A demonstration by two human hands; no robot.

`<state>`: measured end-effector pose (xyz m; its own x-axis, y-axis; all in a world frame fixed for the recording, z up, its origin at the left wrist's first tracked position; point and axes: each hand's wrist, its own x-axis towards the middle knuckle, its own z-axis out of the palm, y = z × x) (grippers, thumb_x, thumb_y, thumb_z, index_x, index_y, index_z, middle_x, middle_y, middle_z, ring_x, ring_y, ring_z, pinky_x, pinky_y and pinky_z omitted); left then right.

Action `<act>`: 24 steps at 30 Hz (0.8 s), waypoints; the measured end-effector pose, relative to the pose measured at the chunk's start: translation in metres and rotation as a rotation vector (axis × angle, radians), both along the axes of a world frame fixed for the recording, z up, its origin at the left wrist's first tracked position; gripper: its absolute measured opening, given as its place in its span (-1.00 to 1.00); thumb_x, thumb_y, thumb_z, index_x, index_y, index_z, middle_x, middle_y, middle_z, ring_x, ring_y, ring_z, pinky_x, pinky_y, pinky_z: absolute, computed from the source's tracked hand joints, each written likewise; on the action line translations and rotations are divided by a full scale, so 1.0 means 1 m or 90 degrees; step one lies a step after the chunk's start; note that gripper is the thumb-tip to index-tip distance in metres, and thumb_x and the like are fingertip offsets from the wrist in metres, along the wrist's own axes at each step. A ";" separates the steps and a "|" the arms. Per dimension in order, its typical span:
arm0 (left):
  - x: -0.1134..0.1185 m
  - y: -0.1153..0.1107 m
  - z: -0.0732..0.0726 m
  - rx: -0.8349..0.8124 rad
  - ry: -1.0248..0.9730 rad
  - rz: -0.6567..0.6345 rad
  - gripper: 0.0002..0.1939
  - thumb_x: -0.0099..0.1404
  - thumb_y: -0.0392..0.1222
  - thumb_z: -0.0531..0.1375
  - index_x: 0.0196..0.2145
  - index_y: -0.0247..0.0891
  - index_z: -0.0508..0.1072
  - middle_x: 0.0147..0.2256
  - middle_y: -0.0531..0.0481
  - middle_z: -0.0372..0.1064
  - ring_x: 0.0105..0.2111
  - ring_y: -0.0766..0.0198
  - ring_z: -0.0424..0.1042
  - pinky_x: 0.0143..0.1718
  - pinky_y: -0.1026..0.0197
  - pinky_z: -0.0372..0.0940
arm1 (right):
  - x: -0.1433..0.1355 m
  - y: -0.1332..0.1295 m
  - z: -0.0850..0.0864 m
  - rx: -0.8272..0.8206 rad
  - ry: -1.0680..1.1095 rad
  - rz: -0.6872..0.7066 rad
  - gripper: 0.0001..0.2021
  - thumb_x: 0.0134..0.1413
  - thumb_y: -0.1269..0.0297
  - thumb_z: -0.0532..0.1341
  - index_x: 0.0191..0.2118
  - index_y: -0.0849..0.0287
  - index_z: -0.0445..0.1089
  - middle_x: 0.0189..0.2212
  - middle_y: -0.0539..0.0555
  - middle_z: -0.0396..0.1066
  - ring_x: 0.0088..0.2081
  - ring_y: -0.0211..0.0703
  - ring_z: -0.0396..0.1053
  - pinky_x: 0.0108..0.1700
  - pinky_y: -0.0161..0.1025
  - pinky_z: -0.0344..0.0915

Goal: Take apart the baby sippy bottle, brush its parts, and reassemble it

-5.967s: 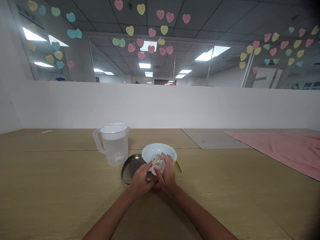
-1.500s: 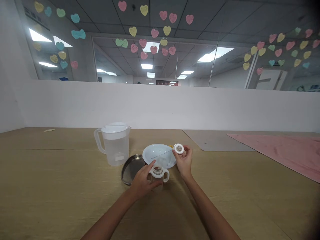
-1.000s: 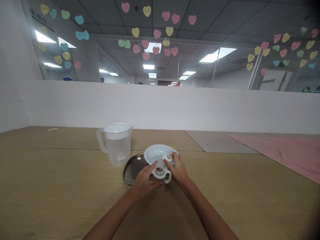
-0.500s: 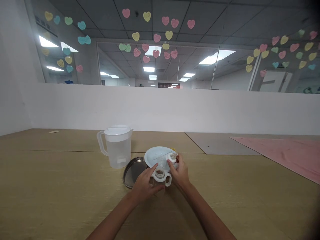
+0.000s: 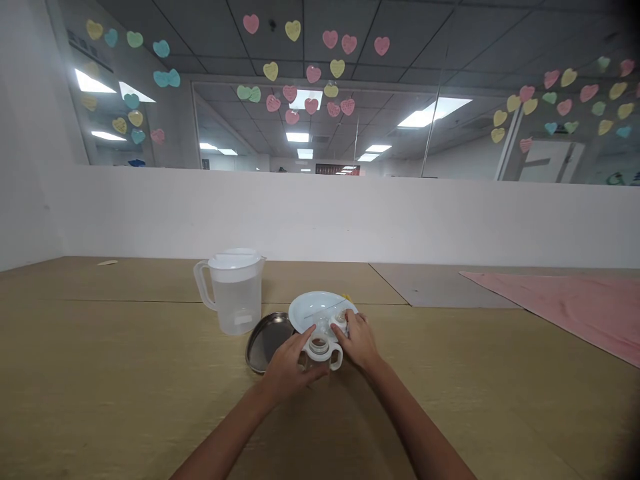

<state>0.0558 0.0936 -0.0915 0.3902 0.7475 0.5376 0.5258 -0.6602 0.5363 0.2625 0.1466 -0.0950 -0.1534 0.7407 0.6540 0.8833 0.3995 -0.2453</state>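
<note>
My left hand (image 5: 287,367) is wrapped round a small clear bottle (image 5: 319,355) with a white collar and side handles; its mouth is uncovered and faces up. Between the thumb and fingers of my right hand (image 5: 359,343) is a white cap (image 5: 340,320) with a clear top, held over the near right part of a pale blue plate (image 5: 305,305). A clear item (image 5: 323,324) lies on the plate, partly behind the bottle; its shape is hard to make out. To the left of the bottle, a round metal tray (image 5: 265,343) touches or nearly touches the plate.
A translucent lidded pitcher (image 5: 237,297) stands behind the metal tray. Something small and yellow (image 5: 347,297) shows behind the plate. A pink cloth (image 5: 575,303) and a grey sheet (image 5: 440,288) lie at the right. A white wall (image 5: 320,217) rises behind the table.
My right hand has moved slightly left and down with the white cap, closer to the plate. My left hand still holds the bottle in about the same place.
</note>
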 end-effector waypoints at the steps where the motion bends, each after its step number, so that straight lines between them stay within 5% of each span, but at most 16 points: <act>1: 0.000 0.000 0.000 0.003 0.002 0.001 -0.25 0.12 0.17 0.20 0.17 -0.23 0.15 -0.05 -0.17 0.34 -0.09 0.06 0.36 -0.02 0.05 0.27 | 0.001 0.001 0.000 0.006 -0.005 -0.010 -0.68 0.10 0.04 0.01 -0.27 0.24 0.23 -0.37 0.22 0.38 -0.25 0.08 0.30 -0.08 -0.02 0.10; 6: -0.001 0.002 -0.002 0.013 0.006 0.000 -0.24 0.11 0.17 0.21 0.17 -0.25 0.15 -0.04 -0.16 0.34 -0.07 0.07 0.34 -0.02 0.07 0.26 | 0.000 0.000 0.002 0.031 0.043 -0.033 -0.71 0.03 0.07 0.09 -0.27 0.23 0.26 -0.34 0.20 0.37 -0.21 0.09 0.29 -0.08 -0.01 0.10; 18: 0.000 -0.001 0.002 -0.024 0.003 0.000 -0.28 0.12 0.12 0.23 0.16 -0.20 0.16 -0.04 -0.15 0.33 -0.08 0.07 0.34 -0.02 0.06 0.26 | -0.003 0.001 0.003 -0.008 0.399 0.076 -0.60 0.02 0.01 0.13 -0.13 0.23 0.23 -0.22 0.18 0.39 -0.20 0.00 0.36 -0.14 -0.10 0.28; 24: -0.001 0.001 -0.001 -0.012 0.004 -0.003 -0.27 0.11 0.11 0.23 0.16 -0.20 0.15 -0.03 -0.14 0.32 -0.06 0.07 0.33 -0.03 0.07 0.26 | 0.001 0.006 0.002 0.101 0.507 0.051 -0.56 0.00 0.00 0.16 -0.10 0.25 0.23 -0.19 0.20 0.35 -0.17 -0.02 0.34 -0.10 -0.08 0.28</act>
<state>0.0551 0.0946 -0.0922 0.3966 0.7562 0.5205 0.5263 -0.6518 0.5460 0.2633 0.1528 -0.0932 0.3536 0.6364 0.6856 0.4347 0.5372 -0.7228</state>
